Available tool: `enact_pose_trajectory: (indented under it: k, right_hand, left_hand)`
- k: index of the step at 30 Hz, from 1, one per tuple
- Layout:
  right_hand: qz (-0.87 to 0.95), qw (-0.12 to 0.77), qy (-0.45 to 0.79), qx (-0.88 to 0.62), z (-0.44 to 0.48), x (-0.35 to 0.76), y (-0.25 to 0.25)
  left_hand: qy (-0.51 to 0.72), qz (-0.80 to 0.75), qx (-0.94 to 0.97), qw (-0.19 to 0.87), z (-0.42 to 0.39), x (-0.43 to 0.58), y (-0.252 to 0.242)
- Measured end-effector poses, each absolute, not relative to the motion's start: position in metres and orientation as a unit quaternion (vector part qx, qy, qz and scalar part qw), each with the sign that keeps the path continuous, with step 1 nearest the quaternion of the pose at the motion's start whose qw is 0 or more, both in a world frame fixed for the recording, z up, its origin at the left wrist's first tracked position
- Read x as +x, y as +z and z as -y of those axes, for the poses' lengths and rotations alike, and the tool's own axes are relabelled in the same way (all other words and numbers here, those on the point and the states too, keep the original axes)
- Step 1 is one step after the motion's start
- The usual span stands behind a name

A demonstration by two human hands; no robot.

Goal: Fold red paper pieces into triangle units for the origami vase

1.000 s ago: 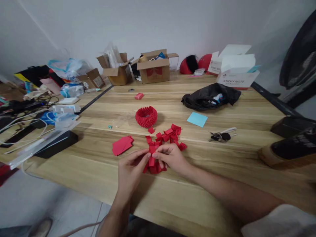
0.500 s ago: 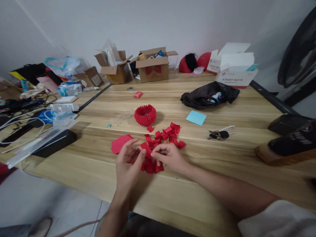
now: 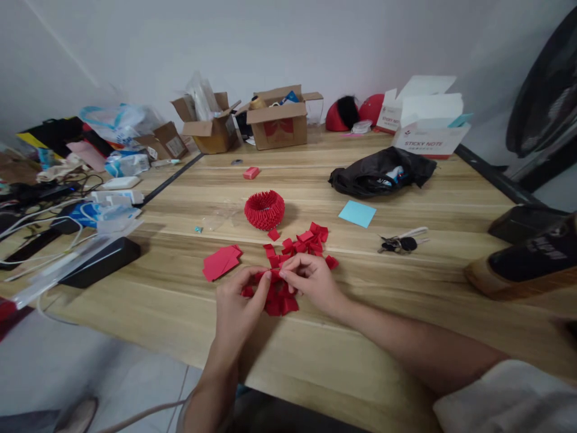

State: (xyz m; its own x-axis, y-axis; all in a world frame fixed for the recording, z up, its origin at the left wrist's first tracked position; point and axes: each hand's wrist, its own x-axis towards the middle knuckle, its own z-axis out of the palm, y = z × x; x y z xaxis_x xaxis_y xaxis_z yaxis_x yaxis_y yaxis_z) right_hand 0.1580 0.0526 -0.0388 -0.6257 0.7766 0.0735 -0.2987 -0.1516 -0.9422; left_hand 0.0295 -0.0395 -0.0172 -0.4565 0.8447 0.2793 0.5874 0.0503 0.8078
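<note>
Between the fingertips of my left hand (image 3: 246, 294) and my right hand (image 3: 309, 279) is a small red paper piece (image 3: 274, 274), pinched from both sides and partly covered by the fingers. Below and behind it lies a loose heap of folded red paper pieces (image 3: 311, 240). A stack of flat red paper slips (image 3: 220, 263) rests just left of my left hand. Farther back stands a round red bowl (image 3: 265, 210) built of many folded paper pieces, with one loose piece in front of it.
A light blue paper sheet (image 3: 357, 213), keys (image 3: 399, 243) and a black bag (image 3: 383, 172) lie to the right. A dark-labelled bottle (image 3: 532, 258) is at the right edge. Cardboard boxes (image 3: 279, 126) stand at the back. Cables and a black power strip (image 3: 103, 261) are on the left.
The red paper piece between my hands has gone from showing a flat face to a narrow strip. My left fingers have closed in around it, and the hands are slightly closer together.
</note>
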Motion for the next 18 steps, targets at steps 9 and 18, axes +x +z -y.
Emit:
enact_pose_trajectory:
  k: [9,18]
  right_hand:
    - [0.586,0.373,0.704,-0.146,-0.0521,0.1593,-0.0416]
    - [0.505,0.323,0.774,-0.202,-0.0541,0.1573,-0.0425]
  left_hand:
    - [0.472,-0.711,0.514,0.089,0.0391,0.0281,-0.0176]
    - [0.48,-0.68,0.537,0.137,0.04,0.0313,-0.0103]
